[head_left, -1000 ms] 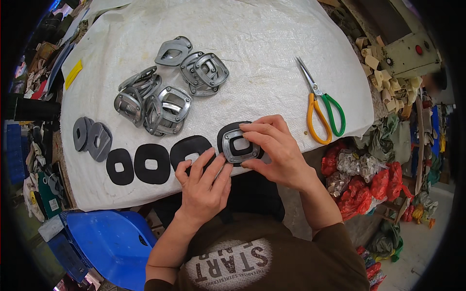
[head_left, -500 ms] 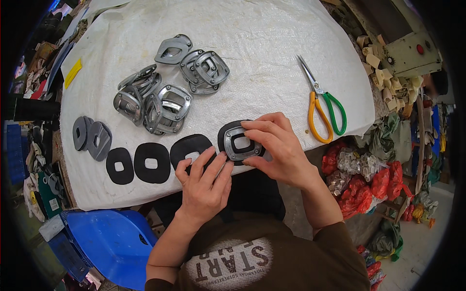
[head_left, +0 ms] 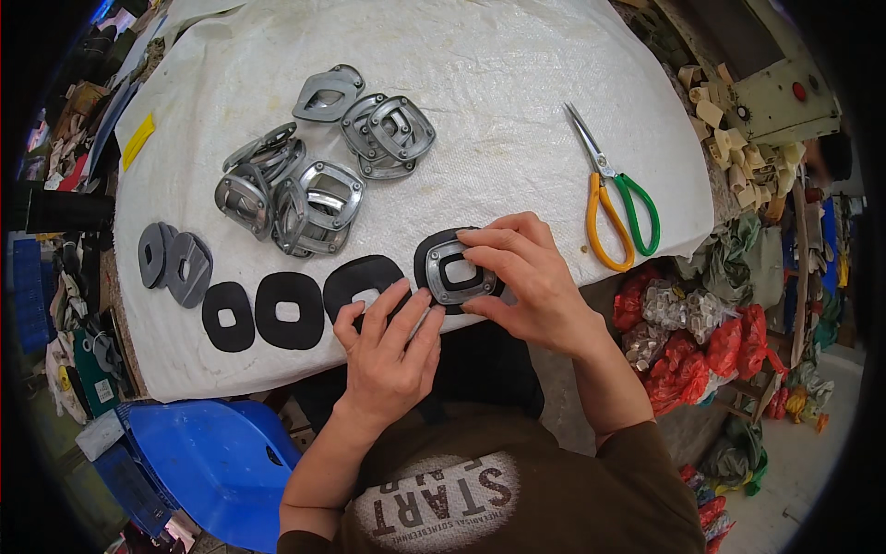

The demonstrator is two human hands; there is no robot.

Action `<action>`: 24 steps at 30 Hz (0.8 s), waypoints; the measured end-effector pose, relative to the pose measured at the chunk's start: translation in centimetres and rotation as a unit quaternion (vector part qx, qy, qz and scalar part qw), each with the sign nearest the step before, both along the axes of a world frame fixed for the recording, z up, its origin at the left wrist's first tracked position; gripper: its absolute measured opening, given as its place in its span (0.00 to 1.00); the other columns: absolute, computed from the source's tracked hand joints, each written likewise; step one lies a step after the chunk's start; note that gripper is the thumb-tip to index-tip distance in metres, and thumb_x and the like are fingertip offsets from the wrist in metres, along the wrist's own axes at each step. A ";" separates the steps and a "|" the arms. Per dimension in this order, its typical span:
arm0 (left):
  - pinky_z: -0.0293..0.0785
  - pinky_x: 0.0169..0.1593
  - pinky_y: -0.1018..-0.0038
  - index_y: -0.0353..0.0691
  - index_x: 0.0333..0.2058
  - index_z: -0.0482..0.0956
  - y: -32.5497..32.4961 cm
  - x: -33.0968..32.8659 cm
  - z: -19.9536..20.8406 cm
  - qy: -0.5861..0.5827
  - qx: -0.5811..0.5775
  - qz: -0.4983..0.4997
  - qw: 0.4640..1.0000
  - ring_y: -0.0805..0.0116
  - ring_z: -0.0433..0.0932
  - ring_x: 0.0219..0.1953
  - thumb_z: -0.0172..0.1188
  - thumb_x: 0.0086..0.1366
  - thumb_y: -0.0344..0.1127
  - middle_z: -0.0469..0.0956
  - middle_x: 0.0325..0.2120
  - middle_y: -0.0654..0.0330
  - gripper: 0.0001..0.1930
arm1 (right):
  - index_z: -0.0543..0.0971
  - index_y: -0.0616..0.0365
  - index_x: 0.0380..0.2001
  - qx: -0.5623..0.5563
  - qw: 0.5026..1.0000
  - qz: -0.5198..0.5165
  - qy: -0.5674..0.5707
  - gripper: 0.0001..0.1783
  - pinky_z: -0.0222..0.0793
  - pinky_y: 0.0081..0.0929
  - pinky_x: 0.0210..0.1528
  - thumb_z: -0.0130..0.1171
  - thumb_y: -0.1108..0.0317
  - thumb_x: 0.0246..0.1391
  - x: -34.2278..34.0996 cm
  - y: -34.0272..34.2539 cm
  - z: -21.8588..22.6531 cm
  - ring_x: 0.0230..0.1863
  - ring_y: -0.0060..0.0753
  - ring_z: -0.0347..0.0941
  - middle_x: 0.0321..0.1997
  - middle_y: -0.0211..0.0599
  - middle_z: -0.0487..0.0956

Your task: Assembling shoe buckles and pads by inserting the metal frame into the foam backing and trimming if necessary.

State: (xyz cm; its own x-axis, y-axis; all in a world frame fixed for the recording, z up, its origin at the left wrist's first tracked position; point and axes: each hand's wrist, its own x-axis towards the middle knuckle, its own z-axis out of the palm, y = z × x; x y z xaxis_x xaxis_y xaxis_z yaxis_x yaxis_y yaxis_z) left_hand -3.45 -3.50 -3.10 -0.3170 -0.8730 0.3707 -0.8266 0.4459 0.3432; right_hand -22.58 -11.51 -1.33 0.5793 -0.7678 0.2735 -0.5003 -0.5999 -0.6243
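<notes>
My right hand (head_left: 533,288) pinches the right side of a silver metal frame (head_left: 450,297) between thumb and fingers. The rounded-square frame lies over a black pad (head_left: 423,258) with a hole in its middle. My left hand (head_left: 392,362) has its fingers stretched out and spread, with fingertips at the lower left edge of the frame and pad. These fingers partly cover another black pad (head_left: 355,280). Farther left lie two more holed pads, a wider black pad (head_left: 289,337) and a smaller black pad (head_left: 227,340).
Several loose metal frames (head_left: 334,231) are heaped beyond my left hand. Grey holed pads (head_left: 189,284) lie at the left. Scissors (head_left: 602,166) with yellow and green handles rest at the right on the white sheet (head_left: 498,111). A blue basin (head_left: 198,452) stands lower left; red bags (head_left: 678,374) lie right.
</notes>
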 end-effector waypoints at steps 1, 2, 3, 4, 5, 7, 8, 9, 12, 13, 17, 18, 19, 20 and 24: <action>0.52 0.50 0.59 0.41 0.36 0.79 0.0 0.0 0.0 -0.002 0.000 0.001 1.000 0.63 0.70 0.49 0.60 0.48 0.30 0.74 0.42 0.61 0.13 | 0.72 0.57 0.37 0.002 1.000 0.000 0.001 0.31 0.64 0.35 0.48 0.71 0.73 0.22 0.0 0.0 0.0 0.47 0.43 0.66 0.48 0.34 0.73; 0.52 0.50 0.59 0.41 0.36 0.79 0.0 0.0 0.0 -0.002 0.000 0.001 1.000 0.63 0.70 0.49 0.60 0.48 0.30 0.74 0.42 0.61 0.13 | 0.72 0.57 0.37 0.002 1.000 -0.001 0.001 0.31 0.64 0.35 0.48 0.71 0.73 0.22 0.0 0.0 0.0 0.47 0.43 0.66 0.48 0.34 0.73; 0.52 0.50 0.59 0.41 0.36 0.79 0.0 0.0 0.0 0.001 0.000 -0.001 1.000 0.63 0.70 0.49 0.60 0.48 0.30 0.74 0.42 0.61 0.13 | 0.72 0.57 0.37 0.002 1.000 -0.001 0.002 0.31 0.63 0.35 0.48 0.71 0.73 0.22 0.0 0.0 0.0 0.47 0.43 0.66 0.48 0.34 0.73; 0.52 0.50 0.59 0.41 0.36 0.79 0.0 0.0 0.0 0.003 0.000 -0.002 1.000 0.63 0.70 0.49 0.60 0.48 0.30 0.74 0.42 0.61 0.13 | 0.72 0.57 0.37 0.002 1.000 -0.001 0.004 0.30 0.63 0.35 0.48 0.71 0.73 0.22 0.0 0.0 0.0 0.47 0.43 0.66 0.48 0.34 0.73; 0.52 0.50 0.59 0.41 0.36 0.79 0.0 0.0 0.0 0.003 0.000 -0.002 1.000 0.63 0.70 0.49 0.60 0.48 0.30 0.74 0.42 0.61 0.13 | 0.72 0.57 0.37 0.002 1.000 -0.001 0.004 0.30 0.63 0.35 0.48 0.71 0.73 0.22 0.0 0.0 0.0 0.47 0.43 0.66 0.48 0.34 0.73; 0.52 0.50 0.59 0.41 0.36 0.79 0.0 0.0 0.1 0.000 0.005 -0.001 1.000 0.63 0.70 0.49 0.61 0.48 0.30 0.74 0.42 0.61 0.13 | 0.72 0.57 0.37 0.001 1.000 -0.002 0.003 0.31 0.63 0.35 0.48 0.71 0.73 0.22 0.0 0.0 -0.1 0.46 0.43 0.66 0.48 0.34 0.74; 0.52 0.50 0.59 0.41 0.36 0.79 0.0 0.0 0.1 0.001 0.005 -0.002 1.000 0.63 0.70 0.49 0.61 0.48 0.30 0.74 0.42 0.61 0.13 | 0.72 0.57 0.37 0.001 1.000 -0.002 0.004 0.31 0.63 0.35 0.48 0.71 0.73 0.22 0.0 0.0 0.0 0.46 0.43 0.66 0.48 0.34 0.74; 0.52 0.50 0.59 0.41 0.36 0.79 0.0 0.0 0.0 0.002 0.002 -0.002 1.000 0.63 0.70 0.49 0.61 0.47 0.30 0.74 0.42 0.61 0.14 | 0.72 0.57 0.38 0.002 1.000 -0.001 0.003 0.31 0.63 0.35 0.48 0.71 0.73 0.22 0.0 0.0 0.0 0.46 0.43 0.66 0.48 0.34 0.74; 0.52 0.50 0.59 0.41 0.36 0.78 0.0 0.0 0.0 0.002 0.002 -0.003 1.000 0.63 0.70 0.49 0.61 0.47 0.30 0.74 0.42 0.61 0.14 | 0.72 0.57 0.38 0.003 1.000 0.002 0.004 0.31 0.63 0.35 0.48 0.71 0.73 0.22 0.0 -0.1 0.0 0.46 0.43 0.66 0.48 0.34 0.74; 0.53 0.50 0.59 0.41 0.36 0.78 0.0 0.0 0.0 0.002 0.005 -0.003 1.000 0.63 0.70 0.49 0.61 0.47 0.30 0.74 0.42 0.60 0.14 | 0.72 0.57 0.38 0.003 1.000 0.002 0.005 0.31 0.63 0.35 0.47 0.71 0.73 0.22 0.0 -0.1 0.0 0.46 0.43 0.66 0.48 0.34 0.74; 0.53 0.50 0.59 0.40 0.37 0.78 0.0 0.0 0.0 0.003 0.000 -0.004 1.000 0.62 0.70 0.49 0.60 0.47 0.30 0.74 0.42 0.60 0.14 | 0.74 0.57 0.39 0.007 1.000 0.005 -0.002 0.28 0.58 0.35 0.48 0.69 0.71 0.26 -0.1 -0.2 -0.2 0.47 0.40 0.65 0.46 0.33 0.73; 0.53 0.50 0.59 0.40 0.37 0.78 0.0 0.0 0.1 0.002 0.002 -0.003 1.000 0.62 0.70 0.49 0.60 0.47 0.30 0.74 0.42 0.60 0.14 | 0.74 0.57 0.39 0.007 1.000 0.007 -0.001 0.28 0.58 0.35 0.48 0.69 0.71 0.26 -0.1 -0.2 -0.1 0.47 0.40 0.65 0.46 0.33 0.73; 0.53 0.50 0.59 0.40 0.37 0.78 0.0 0.1 0.2 0.001 0.005 -0.003 1.000 0.62 0.70 0.49 0.60 0.47 0.30 0.74 0.42 0.61 0.14 | 0.74 0.57 0.39 0.007 1.000 0.008 0.001 0.29 0.58 0.35 0.48 0.69 0.71 0.26 0.0 -0.2 -0.1 0.47 0.39 0.65 0.46 0.33 0.73; 0.53 0.50 0.59 0.40 0.37 0.78 0.0 0.1 0.1 0.002 0.005 -0.002 1.000 0.62 0.70 0.49 0.60 0.47 0.30 0.74 0.42 0.61 0.14 | 0.74 0.57 0.39 0.007 1.000 0.008 0.001 0.29 0.58 0.35 0.48 0.69 0.71 0.26 0.0 -0.2 -0.1 0.47 0.39 0.65 0.46 0.33 0.73; 0.54 0.49 0.60 0.40 0.37 0.78 0.0 0.1 -0.1 0.011 -0.001 -0.005 1.000 0.61 0.70 0.49 0.60 0.46 0.29 0.73 0.42 0.59 0.15 | 0.74 0.57 0.39 0.009 1.000 0.008 0.008 0.29 0.58 0.35 0.49 0.69 0.70 0.26 0.0 -0.3 -0.1 0.47 0.39 0.65 0.46 0.32 0.73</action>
State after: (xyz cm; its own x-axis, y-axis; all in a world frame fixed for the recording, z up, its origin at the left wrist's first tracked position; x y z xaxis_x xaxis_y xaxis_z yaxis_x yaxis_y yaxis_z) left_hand -3.38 -3.47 -3.21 -0.3171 -0.8688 0.3803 -0.8145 0.4549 0.3601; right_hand -22.61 -11.76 -1.46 0.5964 -0.7624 0.2510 -0.4999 -0.5975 -0.6270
